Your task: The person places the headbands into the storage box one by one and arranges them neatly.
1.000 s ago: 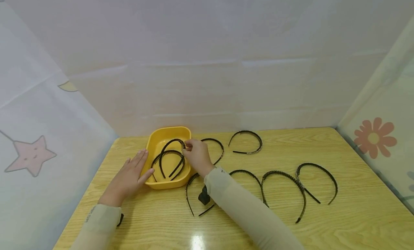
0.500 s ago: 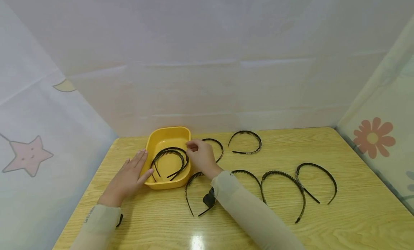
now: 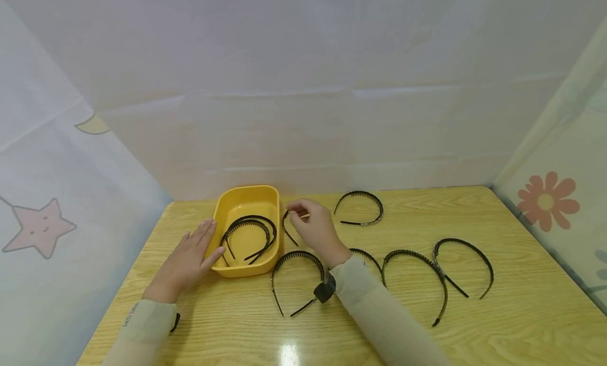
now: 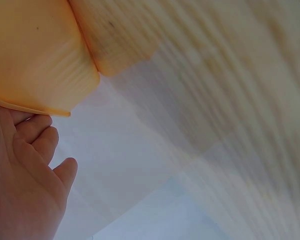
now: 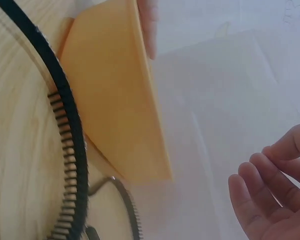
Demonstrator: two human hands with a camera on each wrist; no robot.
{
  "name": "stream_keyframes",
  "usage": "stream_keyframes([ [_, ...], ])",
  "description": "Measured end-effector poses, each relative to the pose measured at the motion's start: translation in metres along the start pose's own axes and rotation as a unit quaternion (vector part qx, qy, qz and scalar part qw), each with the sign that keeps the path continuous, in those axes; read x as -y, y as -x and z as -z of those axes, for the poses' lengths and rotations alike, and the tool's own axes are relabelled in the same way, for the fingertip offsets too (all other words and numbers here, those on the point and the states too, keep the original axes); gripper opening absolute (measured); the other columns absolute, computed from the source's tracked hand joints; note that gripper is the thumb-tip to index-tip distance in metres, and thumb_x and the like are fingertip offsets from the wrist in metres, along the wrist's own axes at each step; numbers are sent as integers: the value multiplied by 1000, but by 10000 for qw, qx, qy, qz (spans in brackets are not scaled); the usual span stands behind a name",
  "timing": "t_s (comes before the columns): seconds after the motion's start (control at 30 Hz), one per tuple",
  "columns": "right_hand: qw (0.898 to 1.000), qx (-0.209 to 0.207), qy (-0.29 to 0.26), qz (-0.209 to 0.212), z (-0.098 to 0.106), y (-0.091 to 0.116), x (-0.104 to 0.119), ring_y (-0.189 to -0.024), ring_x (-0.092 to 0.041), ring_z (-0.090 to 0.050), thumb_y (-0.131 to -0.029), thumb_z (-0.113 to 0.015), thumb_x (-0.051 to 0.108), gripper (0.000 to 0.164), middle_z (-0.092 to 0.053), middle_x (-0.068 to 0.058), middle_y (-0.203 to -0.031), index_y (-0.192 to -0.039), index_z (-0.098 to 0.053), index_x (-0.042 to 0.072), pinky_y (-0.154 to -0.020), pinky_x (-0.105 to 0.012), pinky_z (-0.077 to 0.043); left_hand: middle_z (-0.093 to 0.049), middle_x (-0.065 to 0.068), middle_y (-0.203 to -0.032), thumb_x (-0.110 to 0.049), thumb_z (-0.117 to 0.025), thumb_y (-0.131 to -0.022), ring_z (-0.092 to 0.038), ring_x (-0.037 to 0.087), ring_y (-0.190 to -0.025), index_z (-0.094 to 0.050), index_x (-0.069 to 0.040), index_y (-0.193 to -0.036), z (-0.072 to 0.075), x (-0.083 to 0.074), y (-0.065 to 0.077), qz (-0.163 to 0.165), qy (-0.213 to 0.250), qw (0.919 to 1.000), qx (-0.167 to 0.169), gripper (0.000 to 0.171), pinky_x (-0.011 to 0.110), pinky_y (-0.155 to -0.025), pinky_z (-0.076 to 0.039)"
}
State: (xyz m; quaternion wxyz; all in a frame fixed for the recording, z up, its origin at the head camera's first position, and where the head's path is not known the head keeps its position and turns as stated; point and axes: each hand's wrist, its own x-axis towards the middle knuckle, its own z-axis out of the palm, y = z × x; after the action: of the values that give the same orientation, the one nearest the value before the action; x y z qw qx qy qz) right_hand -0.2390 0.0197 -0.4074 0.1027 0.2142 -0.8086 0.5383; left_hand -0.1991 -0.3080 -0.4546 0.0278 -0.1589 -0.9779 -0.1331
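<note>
A yellow plastic tray (image 3: 246, 271) stands at the left of the table. Two black toothed headbands (image 3: 246, 224) lie inside it, overlapping. My left hand (image 3: 187, 260) rests along the tray's left rim with straight fingers; in the left wrist view its fingertips sit just under that rim. Just right of the tray, my right hand (image 3: 315, 226) is over another headband (image 3: 284, 225), partly covering it. The right wrist view shows the right fingers (image 5: 262, 175) loosely bent with nothing between them, away from a large dark headband (image 5: 80, 150).
More headbands lie on the wooden table (image 3: 227, 318): one at the back (image 3: 379, 205), one nearer the front (image 3: 299, 254), and several to the right, including an overlapping pair (image 3: 446, 289). Pale printed sheets (image 3: 303, 118) enclose the back and sides.
The right hand let go of a headband, which dropped flat onto the other one in the tray. That hand then moved right, out over the headband beside the tray. The left hand stayed put.
</note>
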Motion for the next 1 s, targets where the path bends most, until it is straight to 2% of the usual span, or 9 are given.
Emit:
stream_keyframes([
  [0.23, 9992, -137, 242, 298, 27, 7, -5, -91, -17, -66, -101, -60, 7, 18, -71, -8, -105, -112, -74, 6, -77, -32, -60, -14, 19, -168, -50, -43, -107, -14, 40, -154, -17, 1, -161, 1, -1, 1, 3, -3, 10000, 11, 79, 63, -122, -12],
  [0.63, 9927, -119, 1094, 485, 79, 19, -18, -97, -24, -66, -100, -60, 6, 19, -70, -10, -111, -115, -72, 3, -82, -38, -60, -14, 20, -168, -48, -45, -107, -12, 39, -154, -17, 1, -161, 2, -1, 0, 27, 2, 10000, 55, 78, 62, -122, -11],
  [1.0, 9767, 24, 2058, 608, 126, 34, -33, -98, -28, -66, -101, -59, 5, 23, -68, -14, -115, -121, -69, 1, -83, -45, -60, -13, 19, -168, -47, -46, -107, -12, 38, -154, -17, 1, -161, 2, -1, 1, 41, -15, 10000, 67, 77, 62, -122, -12],
])
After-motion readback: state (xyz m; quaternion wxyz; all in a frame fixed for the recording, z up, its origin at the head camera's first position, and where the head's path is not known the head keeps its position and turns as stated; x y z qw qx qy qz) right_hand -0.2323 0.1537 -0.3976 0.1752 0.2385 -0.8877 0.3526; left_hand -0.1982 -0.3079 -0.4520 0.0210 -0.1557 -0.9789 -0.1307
